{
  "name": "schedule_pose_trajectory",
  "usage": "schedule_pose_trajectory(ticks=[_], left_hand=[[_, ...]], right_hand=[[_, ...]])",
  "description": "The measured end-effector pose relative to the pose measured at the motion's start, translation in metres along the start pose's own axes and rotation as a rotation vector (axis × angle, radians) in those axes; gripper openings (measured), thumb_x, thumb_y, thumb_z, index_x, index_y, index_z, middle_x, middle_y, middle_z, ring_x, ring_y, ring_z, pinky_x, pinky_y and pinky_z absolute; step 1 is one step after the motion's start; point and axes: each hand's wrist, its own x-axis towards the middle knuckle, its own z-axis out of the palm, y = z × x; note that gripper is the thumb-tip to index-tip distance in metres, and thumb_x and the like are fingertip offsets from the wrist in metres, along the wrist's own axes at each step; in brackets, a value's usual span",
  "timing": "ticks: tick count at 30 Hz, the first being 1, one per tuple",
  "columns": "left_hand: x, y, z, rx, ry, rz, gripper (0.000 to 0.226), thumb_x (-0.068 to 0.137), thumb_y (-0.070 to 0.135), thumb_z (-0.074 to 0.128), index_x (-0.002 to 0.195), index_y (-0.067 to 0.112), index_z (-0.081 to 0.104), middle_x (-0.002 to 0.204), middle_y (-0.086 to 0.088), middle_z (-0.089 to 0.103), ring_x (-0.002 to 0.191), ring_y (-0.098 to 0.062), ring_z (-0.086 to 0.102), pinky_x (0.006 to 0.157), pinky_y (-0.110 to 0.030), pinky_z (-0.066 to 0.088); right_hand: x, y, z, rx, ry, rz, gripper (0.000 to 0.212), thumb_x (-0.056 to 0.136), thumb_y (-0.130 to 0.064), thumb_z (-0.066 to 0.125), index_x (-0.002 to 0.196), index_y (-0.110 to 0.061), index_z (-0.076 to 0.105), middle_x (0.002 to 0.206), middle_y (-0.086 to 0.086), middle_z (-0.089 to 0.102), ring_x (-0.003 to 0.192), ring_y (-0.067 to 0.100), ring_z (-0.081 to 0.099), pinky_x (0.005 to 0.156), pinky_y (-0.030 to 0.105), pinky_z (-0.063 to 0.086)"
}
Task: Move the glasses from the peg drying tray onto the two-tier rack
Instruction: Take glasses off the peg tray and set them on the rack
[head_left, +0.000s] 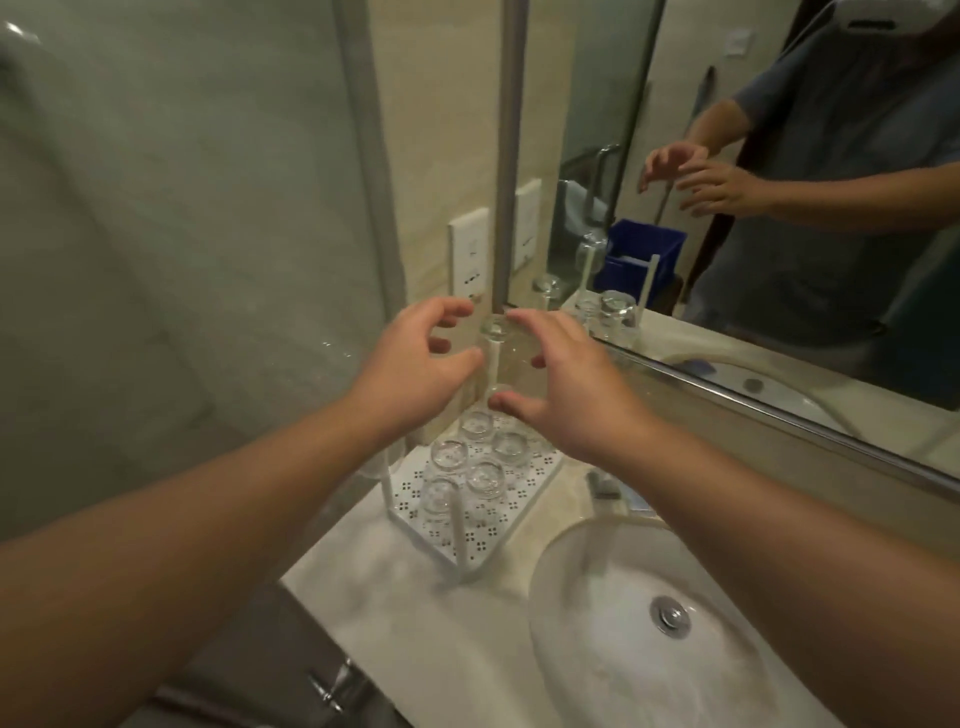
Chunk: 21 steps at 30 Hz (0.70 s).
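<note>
Right hand hides tray far corner; sink cut off below

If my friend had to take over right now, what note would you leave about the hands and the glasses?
Left hand: open, empty, fingers curled just left of the raised glass.
Right hand: open, empty, just right of it.
Raised glass: upside down on a tall white peg, not gripped as far as I can tell.
Five glasses: upside down, clustered on the white perforated tray beside the sink.
Done: I cannot tell how many have moved.
Left: grip the raised glass, then carry on with the rest.
</note>
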Motion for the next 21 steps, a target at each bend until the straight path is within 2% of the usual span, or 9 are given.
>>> schedule_pose_trajectory(ticks=[4, 8, 13, 16, 18, 21], left_hand=[[-0.003, -0.036, -0.03, 0.026, 0.064, -0.056, 0.039, 0.071, 0.037, 0.068, 0.108, 0.043, 0.058, 0.116, 0.005, 0.06, 0.101, -0.015, 0.061, 0.085, -0.031, 0.051], [-0.007, -0.078, -0.05, 0.071, 0.115, -0.143, 0.037, 0.083, 0.019, 0.073, 0.113, 0.035, 0.058, 0.114, 0.001, 0.059, 0.102, -0.019, 0.06, 0.088, -0.037, 0.051], [-0.017, -0.121, -0.061, 0.053, 0.079, -0.305, 0.061, 0.081, 0.003, 0.066, 0.136, 0.023, 0.053, 0.119, 0.002, 0.055, 0.115, -0.022, 0.057, 0.091, -0.031, 0.046], [-0.024, -0.144, -0.062, 0.125, -0.048, -0.344, 0.076, 0.074, 0.007, 0.067, 0.146, 0.018, 0.043, 0.133, -0.004, 0.052, 0.121, -0.022, 0.053, 0.093, -0.029, 0.045], [-0.029, -0.159, -0.058, 0.214, -0.127, -0.358, 0.083, 0.078, 0.009, 0.07, 0.152, 0.017, 0.033, 0.144, -0.009, 0.047, 0.124, -0.02, 0.051, 0.092, -0.023, 0.044], [-0.03, -0.18, -0.05, 0.253, -0.151, -0.378, 0.093, 0.079, 0.023, 0.077, 0.155, 0.016, 0.024, 0.149, -0.011, 0.043, 0.135, -0.022, 0.045, 0.098, -0.024, 0.037]], right_hand=[[0.017, -0.021, 0.037, 0.014, -0.114, -0.033, 0.085, 0.073, -0.045, 0.08, 0.143, -0.039, 0.033, 0.14, -0.01, 0.039, 0.113, 0.011, 0.051, 0.096, 0.03, 0.044], [0.03, -0.036, 0.078, -0.028, -0.261, -0.031, 0.088, 0.075, -0.047, 0.079, 0.146, -0.036, 0.029, 0.145, -0.006, 0.037, 0.116, 0.016, 0.052, 0.098, 0.034, 0.045], [0.045, -0.041, 0.12, -0.107, -0.373, -0.03, 0.084, 0.077, -0.048, 0.076, 0.146, -0.031, 0.031, 0.145, 0.001, 0.041, 0.126, 0.021, 0.048, 0.102, 0.039, 0.043], [0.055, -0.038, 0.139, -0.108, -0.404, 0.002, 0.082, 0.08, -0.048, 0.074, 0.146, -0.031, 0.03, 0.145, 0.004, 0.041, 0.124, 0.023, 0.05, 0.1, 0.038, 0.044], [0.06, -0.035, 0.149, -0.113, -0.412, 0.031, 0.082, 0.08, -0.05, 0.072, 0.147, -0.031, 0.028, 0.145, 0.005, 0.042, 0.124, 0.024, 0.051, 0.1, 0.039, 0.045], [0.067, -0.032, 0.162, -0.108, -0.426, 0.063, 0.082, 0.081, -0.053, 0.07, 0.148, -0.03, 0.028, 0.145, 0.005, 0.043, 0.124, 0.024, 0.051, 0.098, 0.038, 0.044]])
